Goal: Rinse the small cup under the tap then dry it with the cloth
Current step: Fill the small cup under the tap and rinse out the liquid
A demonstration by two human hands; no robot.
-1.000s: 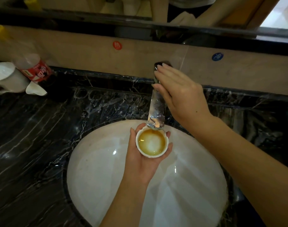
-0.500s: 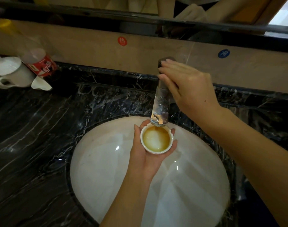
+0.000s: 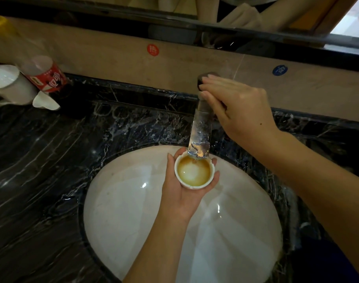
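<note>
Small cup (image 3: 194, 173) cupped in left hand (image 3: 186, 193) under tap (image 3: 201, 137); right hand (image 3: 239, 108) flat on lever; bottle (image 3: 44, 75) label unreadable, probably cola.

The single head camera looks forward and steeply down, close above the white sink (image 3: 133, 221), with the tap (image 3: 201, 127) and wall mirror (image 3: 113, 9) ahead.

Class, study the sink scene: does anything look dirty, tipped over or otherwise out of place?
Yes. The small cup, held in the left hand under the tap, has a brown stain ringing its inside. On the counter at far left, a plastic bottle leans tilted, not upright.
</note>
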